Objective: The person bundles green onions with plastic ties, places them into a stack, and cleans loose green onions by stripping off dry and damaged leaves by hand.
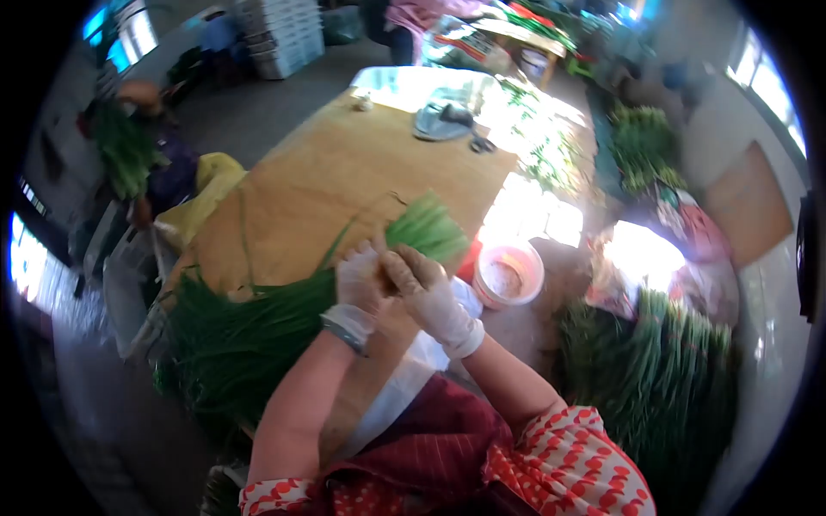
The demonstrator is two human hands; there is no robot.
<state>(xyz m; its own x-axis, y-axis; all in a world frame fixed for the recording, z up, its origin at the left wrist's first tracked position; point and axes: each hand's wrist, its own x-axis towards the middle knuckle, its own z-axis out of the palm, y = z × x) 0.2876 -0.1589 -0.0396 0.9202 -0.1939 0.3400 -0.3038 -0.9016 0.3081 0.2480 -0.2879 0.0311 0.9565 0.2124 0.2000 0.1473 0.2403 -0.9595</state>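
Both hands wear thin whitish gloves and meet over the near edge of the brown table [292,185]. My left hand [360,279] is closed round a bunch of long green leaves [258,335], whose dark ends spread to the left over the table edge. The pale cut ends [428,228] of the bunch stick out beyond the hands to the upper right. My right hand [422,288] presses against the left one, thumb and fingers pinched together at the bunch. What lies between its fingertips is too small to make out.
A pink bucket [508,273] stands right of the table. Scissors [482,144] and a clear tray [422,84] lie at the far end. Tied green bundles [658,370] fill the lower right. At left a person [172,163] holds more leaves. White crates [280,39] stand behind.
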